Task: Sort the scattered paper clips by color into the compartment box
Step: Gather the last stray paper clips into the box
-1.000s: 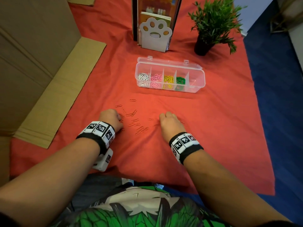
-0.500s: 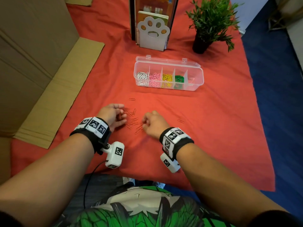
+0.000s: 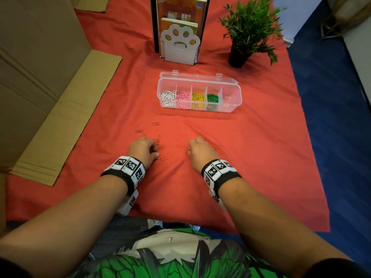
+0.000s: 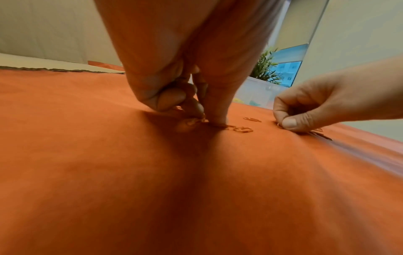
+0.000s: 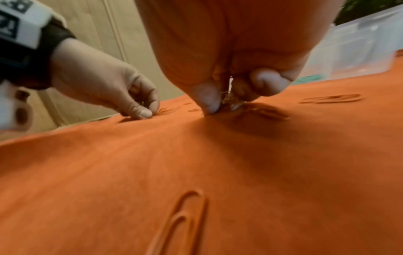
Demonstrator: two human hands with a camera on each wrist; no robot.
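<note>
Both hands have spread apart again. The left hand and right hand each pinch orange paper clips off the red cloth. The compartment box waits beyond, its last compartment nearly empty.

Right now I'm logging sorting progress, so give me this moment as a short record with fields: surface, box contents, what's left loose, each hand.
surface: red cloth
box: clear compartment box, lid open, beyond the hands
filled compartments, left to right: white, pink, yellow, green; rightmost nearly empty, contents unclear
loose clips: red paper clips scattered on the cloth between and around the hands
left hand: fingers curled, pinching at clips on the cloth
right hand: thumb and fingers pinching a small bunch of clips
background: bookend, potted plant
</note>
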